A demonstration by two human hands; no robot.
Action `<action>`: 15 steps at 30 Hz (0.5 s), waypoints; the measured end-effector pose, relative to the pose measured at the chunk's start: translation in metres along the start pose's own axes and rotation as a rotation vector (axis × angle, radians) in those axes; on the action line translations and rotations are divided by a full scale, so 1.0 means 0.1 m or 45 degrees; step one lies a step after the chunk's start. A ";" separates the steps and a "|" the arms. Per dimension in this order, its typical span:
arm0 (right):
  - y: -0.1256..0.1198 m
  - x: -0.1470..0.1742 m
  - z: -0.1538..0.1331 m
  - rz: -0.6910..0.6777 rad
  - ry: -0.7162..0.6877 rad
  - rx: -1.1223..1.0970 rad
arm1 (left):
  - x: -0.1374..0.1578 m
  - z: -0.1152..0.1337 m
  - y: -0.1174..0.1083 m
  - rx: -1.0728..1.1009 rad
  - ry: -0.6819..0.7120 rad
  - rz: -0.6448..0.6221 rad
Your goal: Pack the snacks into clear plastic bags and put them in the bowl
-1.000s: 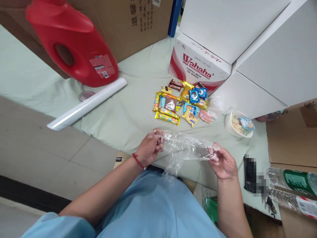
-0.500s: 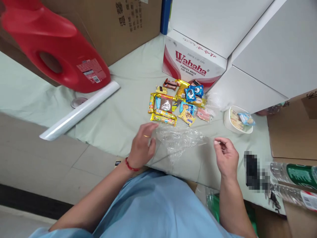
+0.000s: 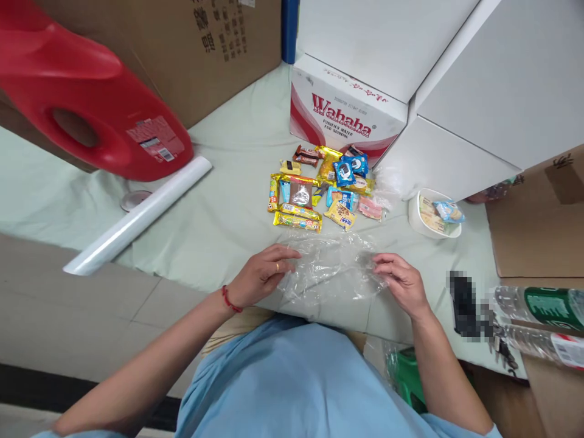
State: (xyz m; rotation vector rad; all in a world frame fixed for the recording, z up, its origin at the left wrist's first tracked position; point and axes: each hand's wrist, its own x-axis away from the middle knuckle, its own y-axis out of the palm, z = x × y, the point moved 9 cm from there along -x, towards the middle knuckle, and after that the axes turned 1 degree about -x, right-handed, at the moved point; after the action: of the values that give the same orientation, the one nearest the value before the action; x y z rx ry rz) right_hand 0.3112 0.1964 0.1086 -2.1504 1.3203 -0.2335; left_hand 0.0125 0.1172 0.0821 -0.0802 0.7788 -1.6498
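A clear plastic bag [image 3: 331, 271] spreads between my two hands at the near part of the cloth-covered surface. My left hand [image 3: 262, 275], wearing a ring and a red cord bracelet, grips the bag's left edge between thumb and fingers. At the opposite edge, the bent fingers of my right hand [image 3: 404, 285] pinch the film. Just beyond the bag lies a cluster of wrapped snacks: yellow bars [image 3: 297, 224], a brown-centred packet [image 3: 300, 193], blue packets [image 3: 344, 173], a yellow cookie packet [image 3: 340, 215] and a pink packet [image 3: 370, 208].
A white tub [image 3: 433, 228] holding packets stands to the right. Behind the snacks is a Wahaha carton [image 3: 344, 112]. A red jug [image 3: 114, 128] and a white roll [image 3: 139, 216] occupy the left. Plastic bottles [image 3: 550, 307] and a pixelated dark object [image 3: 465, 304] lie at right.
My right hand has moved left onto the bag's edge, and my left hand has shifted slightly down and left. The crumpled bag is now spread wider between them. The view has shifted slightly.
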 end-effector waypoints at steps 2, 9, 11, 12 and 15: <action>-0.05 0.13 0.14 -0.013 0.047 0.005 | 0.11 -0.09 0.04 -0.022 -0.067 -0.103; 0.12 0.47 0.28 -0.393 0.019 0.180 | 0.51 -0.22 -0.10 0.011 -0.268 -0.359; 0.04 0.48 0.17 -0.488 0.005 0.234 | 0.48 -0.17 -0.32 0.050 -0.366 -0.258; -0.03 0.45 0.11 -0.482 0.009 0.258 | 0.43 -0.14 -0.43 0.037 -0.428 -0.161; -0.26 0.25 -0.12 -0.261 0.003 0.308 | 0.21 0.06 -0.65 -0.111 -0.560 0.192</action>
State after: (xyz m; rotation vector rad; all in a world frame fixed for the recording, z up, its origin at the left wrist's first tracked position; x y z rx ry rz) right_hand 0.3375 0.1787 0.1295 -2.0759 1.0146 -0.4543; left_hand -0.0454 0.0974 0.1130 -0.4217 0.5055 -1.3866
